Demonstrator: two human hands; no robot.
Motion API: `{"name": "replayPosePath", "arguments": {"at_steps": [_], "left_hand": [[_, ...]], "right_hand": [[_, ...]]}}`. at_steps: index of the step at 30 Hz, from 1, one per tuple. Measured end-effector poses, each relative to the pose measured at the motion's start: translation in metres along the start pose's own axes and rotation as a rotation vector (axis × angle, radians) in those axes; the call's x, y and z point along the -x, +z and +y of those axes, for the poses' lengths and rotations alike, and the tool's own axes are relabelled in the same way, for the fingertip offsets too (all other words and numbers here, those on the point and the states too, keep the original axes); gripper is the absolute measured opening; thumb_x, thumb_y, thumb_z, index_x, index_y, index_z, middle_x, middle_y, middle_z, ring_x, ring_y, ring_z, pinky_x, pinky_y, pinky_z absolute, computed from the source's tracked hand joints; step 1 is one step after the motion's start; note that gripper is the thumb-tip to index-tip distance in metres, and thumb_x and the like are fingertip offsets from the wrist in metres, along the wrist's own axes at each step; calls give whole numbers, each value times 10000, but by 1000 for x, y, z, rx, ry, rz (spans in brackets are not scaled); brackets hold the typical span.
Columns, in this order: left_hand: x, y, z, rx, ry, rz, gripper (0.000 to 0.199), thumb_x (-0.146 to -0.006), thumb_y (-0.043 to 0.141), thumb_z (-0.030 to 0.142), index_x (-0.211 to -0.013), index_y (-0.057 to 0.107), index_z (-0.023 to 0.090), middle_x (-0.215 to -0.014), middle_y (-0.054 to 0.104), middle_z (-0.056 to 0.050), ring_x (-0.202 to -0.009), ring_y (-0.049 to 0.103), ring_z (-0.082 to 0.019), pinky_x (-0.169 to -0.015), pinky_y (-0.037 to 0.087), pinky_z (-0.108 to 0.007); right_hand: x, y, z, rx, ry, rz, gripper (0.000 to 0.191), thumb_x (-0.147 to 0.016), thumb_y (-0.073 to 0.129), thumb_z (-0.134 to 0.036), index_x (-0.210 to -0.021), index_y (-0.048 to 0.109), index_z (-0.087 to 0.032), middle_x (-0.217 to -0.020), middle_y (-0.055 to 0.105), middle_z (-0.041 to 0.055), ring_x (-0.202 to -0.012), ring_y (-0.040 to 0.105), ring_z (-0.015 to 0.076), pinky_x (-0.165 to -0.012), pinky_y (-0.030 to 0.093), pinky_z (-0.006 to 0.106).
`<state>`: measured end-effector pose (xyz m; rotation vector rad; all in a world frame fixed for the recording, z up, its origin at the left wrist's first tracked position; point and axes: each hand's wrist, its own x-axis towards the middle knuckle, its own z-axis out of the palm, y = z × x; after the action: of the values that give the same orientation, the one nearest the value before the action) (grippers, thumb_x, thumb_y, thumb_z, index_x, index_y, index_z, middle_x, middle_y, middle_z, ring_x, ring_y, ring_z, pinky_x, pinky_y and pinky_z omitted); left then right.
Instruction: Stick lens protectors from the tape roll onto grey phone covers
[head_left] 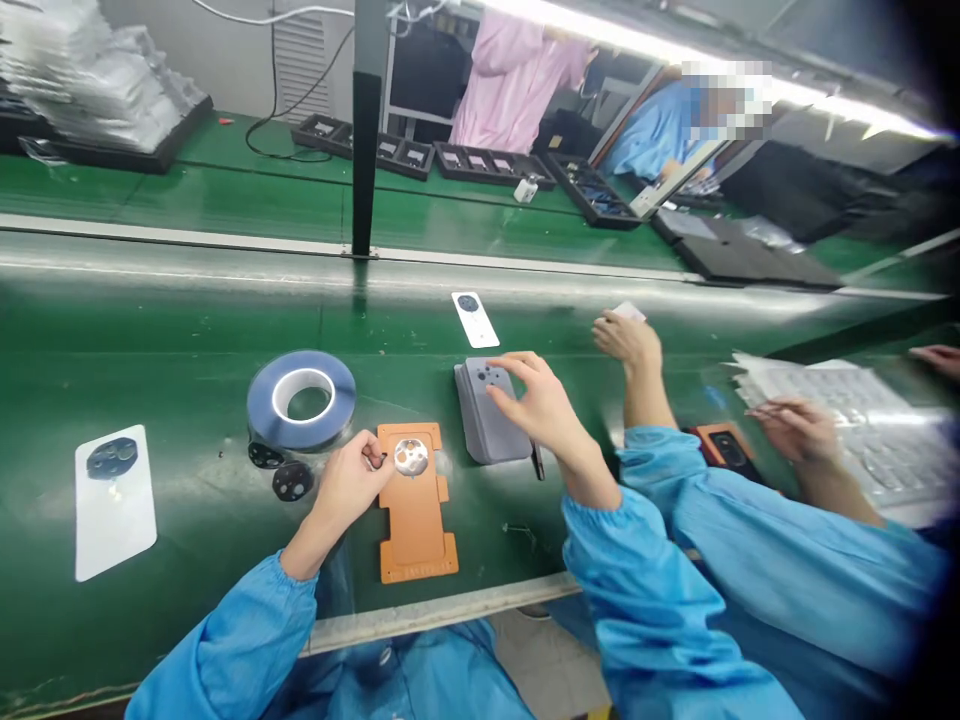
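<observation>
My left hand is closed in a pinch at the left edge of an orange fixture plate. A small dark bit shows at its fingertips, too small to name. A shiny round metal disc with holes sits near the plate's top. My right hand hovers over a stack of grey phone back covers, thumb and fingers apart and nothing between them. Beside the left hand lie a roll of blue film tape and black round camera-lens pieces. A dark, thin tool lies by the stack.
White phone-shaped cards with dark round camera areas lie at left and at the back. At right, a co-worker's hand holds a white piece near an orange-edged fixture and clear plastic sheets. Black trays line the far bench.
</observation>
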<state>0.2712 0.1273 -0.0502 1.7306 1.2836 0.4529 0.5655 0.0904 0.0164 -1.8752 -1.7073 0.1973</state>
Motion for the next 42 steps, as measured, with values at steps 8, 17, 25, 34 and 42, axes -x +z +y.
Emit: {"name": "replayPosePath", "arguments": {"at_steps": [8, 17, 25, 34, 42], "left_hand": [[0, -2, -5, 28, -3, -26, 119, -760, 599, 259, -737, 488, 221, -629, 562, 53, -596, 538, -136, -591, 329, -249], [-1, -4, -12, 149, 22, -31, 69, -806, 562, 209, -866, 529, 215, -767, 643, 19, -666, 594, -145, -637, 409, -268], [-2, -15, -17, 329, 0, -206, 501, -963, 487, 472, -1378, 471, 192, -857, 645, -2, -658, 639, -152, -630, 467, -287], [0, -23, -9, 299, -2, -282, 937, -783, 720, 609, -1511, 388, 121, -933, 643, -36, -736, 628, -165, -661, 484, -293], [-1, -18, -16, 161, 69, -281, 1069, -640, 872, 482, -1517, 360, 149, -970, 624, -31, -702, 618, -154, -668, 497, -306]], "right_hand": [[-57, -9, 40, 48, -73, -373, 450, -840, 746, -355, -1264, 679, -218, -1414, 598, 150, -1373, 501, 338, -1147, 395, 563], [-27, -63, -19, -401, 98, -115, 361, -841, 769, -370, -1152, 680, -211, -1111, 755, 100, -984, 723, 263, -879, 599, 446], [33, -14, -85, -523, 118, -234, 264, -917, 695, -367, -1143, 743, -241, -1098, 737, 68, -929, 705, 225, -795, 610, 357], [60, 48, -77, -541, 127, -280, 232, -972, 585, -356, -1150, 688, -248, -1088, 700, 76, -959, 689, 224, -828, 597, 371], [65, 56, -77, -244, -127, -279, 421, -924, 538, -180, -1336, 569, -264, -1208, 628, 94, -1131, 624, 259, -1001, 542, 443]]}}
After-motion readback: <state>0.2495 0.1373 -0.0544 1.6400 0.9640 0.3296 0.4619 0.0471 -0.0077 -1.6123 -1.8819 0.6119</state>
